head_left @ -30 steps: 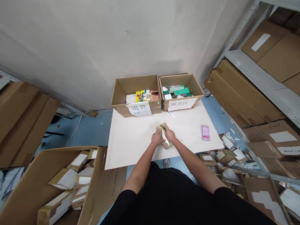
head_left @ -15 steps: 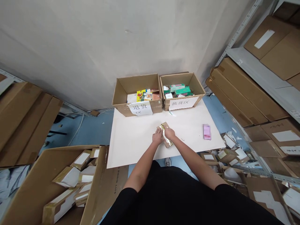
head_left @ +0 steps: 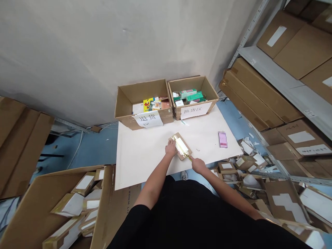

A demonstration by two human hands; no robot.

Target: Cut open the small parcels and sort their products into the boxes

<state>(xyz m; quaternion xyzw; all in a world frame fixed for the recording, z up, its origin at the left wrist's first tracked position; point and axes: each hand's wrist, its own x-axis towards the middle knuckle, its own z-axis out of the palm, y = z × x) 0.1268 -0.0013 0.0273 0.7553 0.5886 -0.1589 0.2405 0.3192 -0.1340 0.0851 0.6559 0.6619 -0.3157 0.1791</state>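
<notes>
A small cardboard box (head_left: 190, 149) with a white label and shiny clear tape lies slantwise on the white tabletop (head_left: 140, 155). My left hand (head_left: 170, 147) grips its left side, fingers over the top edge. By the box's near right corner, my right hand (head_left: 198, 165) is closed around a slim yellow utility knife (head_left: 190, 158), whose tip end meets the taped end of the box. The blade itself is too small to make out.
At the table's back stand two labelled open cartons, a left carton (head_left: 127, 119) with colourful packs and a right carton (head_left: 214, 98) with green boxes. A pink pack (head_left: 222, 139) lies at right. A big carton (head_left: 38, 200) of parcels stands lower left; shelving (head_left: 269, 64) lines the right.
My right hand has moved from the far end of the box down to its near right end with the utility knife. My left hand stays on the box. The view has shifted somewhat.
</notes>
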